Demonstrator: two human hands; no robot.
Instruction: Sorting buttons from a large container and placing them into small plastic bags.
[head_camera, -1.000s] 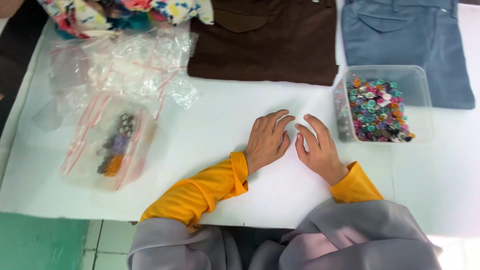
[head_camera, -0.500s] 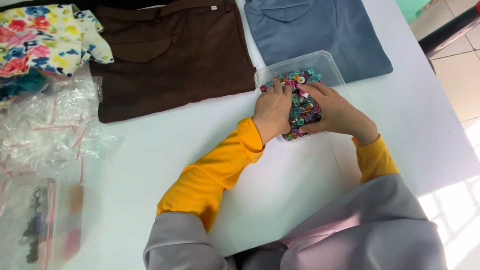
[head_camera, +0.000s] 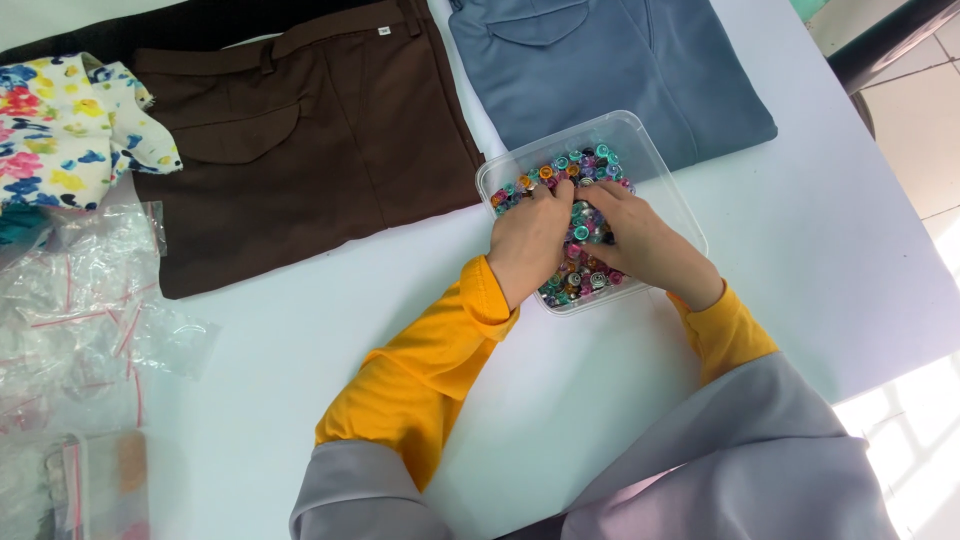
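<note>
A clear plastic container (head_camera: 655, 180), rectangular with rounded corners, sits on a white table (head_camera: 300, 370) with its long axis running diagonally, from the near side toward the far left, its far end touching the folded clothes. It holds a heap of small, round, shiny buttons (head_camera: 575, 170) in teal, pink, orange and silver, too many to count. Both hands are inside it: the left hand (head_camera: 530, 240) lies palm down with fingers curled into the heap, and the right hand (head_camera: 640, 235) does the same beside it, fingertips nearly meeting. Whether either has actually pinched a button cannot be told, since the fingertips are buried. Yellow sleeves (head_camera: 430, 370) show under a loose grey garment (head_camera: 760, 460). Beyond the container lie two folded garments of smooth woven cloth, one pair of brown trousers (head_camera: 300, 130) and one of grey-blue trousers (head_camera: 600, 60), side by side. At far left is one piece of flowered fabric (head_camera: 60, 120), and nearer, a crinkled pile of clear zip bags (head_camera: 70, 330) with red seal strips.
</note>
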